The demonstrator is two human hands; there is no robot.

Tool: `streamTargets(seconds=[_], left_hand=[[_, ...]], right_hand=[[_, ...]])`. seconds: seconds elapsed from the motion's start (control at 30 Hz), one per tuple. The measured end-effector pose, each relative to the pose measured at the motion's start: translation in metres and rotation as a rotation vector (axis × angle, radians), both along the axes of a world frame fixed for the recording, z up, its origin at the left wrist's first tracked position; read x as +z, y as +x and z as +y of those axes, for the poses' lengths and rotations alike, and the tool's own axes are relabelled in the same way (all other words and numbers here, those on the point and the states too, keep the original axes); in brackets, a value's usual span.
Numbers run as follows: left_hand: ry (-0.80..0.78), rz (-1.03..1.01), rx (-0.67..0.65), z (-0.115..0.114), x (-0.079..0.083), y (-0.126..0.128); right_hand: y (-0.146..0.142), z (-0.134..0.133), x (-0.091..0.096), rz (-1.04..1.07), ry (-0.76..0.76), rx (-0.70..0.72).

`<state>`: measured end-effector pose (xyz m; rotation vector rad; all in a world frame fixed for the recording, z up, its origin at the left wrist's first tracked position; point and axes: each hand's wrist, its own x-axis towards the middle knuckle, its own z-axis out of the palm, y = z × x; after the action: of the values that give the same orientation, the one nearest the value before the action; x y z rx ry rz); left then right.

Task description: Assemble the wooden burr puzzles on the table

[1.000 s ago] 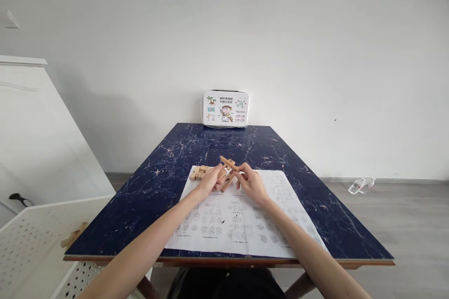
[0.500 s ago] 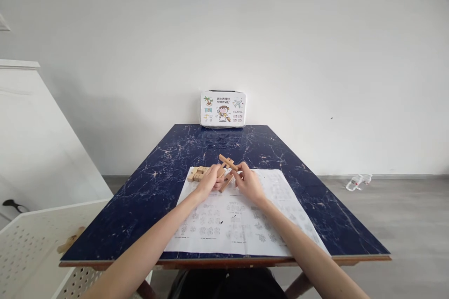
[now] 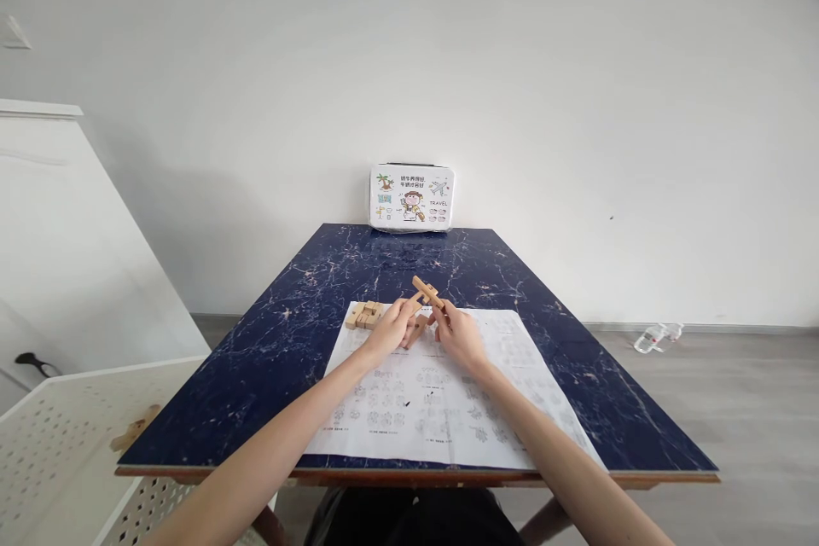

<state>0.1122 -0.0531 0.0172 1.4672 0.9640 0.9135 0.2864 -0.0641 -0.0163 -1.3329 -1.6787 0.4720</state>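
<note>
Above the far part of a printed paper sheet (image 3: 448, 409), both my hands hold notched wooden puzzle sticks that cross each other. My left hand (image 3: 392, 329) is closed around one stick (image 3: 417, 299), most of it hidden by the fingers. My right hand (image 3: 459, 336) pinches the near end of another wooden stick (image 3: 425, 287), which slants up to the left across the first. Another wooden piece (image 3: 417, 331) is between and below the hands; whether it is held or lies on the paper I cannot tell. Just left of my left hand, several wooden blocks (image 3: 363, 316) sit grouped on the sheet.
The blue marbled table (image 3: 281, 290) carries a white cartoon-printed case (image 3: 412, 198) at its back edge, against the wall. To the lower left stands a white perforated basket (image 3: 57, 435) with wooden pieces (image 3: 136, 430) in it. Clear plastic bottles (image 3: 658, 338) lie on the floor at right.
The view has shifted slightly. Both hands stay together over the paper, still gripping the crossed sticks, whose angle has changed a little. The grouped blocks remain where they were.
</note>
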Motion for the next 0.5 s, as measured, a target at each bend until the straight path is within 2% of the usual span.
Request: streamTargets(seconds=[0.23, 0.37, 0.5], left_hand=[[0.031, 0.006, 0.007, 0.002, -0.003, -0.003], [0.014, 0.012, 0.003, 0.004, -0.007, -0.001], [-0.023, -0.018, 0.072, 0.006, -0.008, 0.001]], right_hand=[[0.005, -0.002, -0.003, -0.145, 0.093, -0.007], [-0.002, -0.003, -0.005, -0.237, 0.113, 0.062], [-0.009, -0.003, -0.008, -0.263, 0.095, 0.052]])
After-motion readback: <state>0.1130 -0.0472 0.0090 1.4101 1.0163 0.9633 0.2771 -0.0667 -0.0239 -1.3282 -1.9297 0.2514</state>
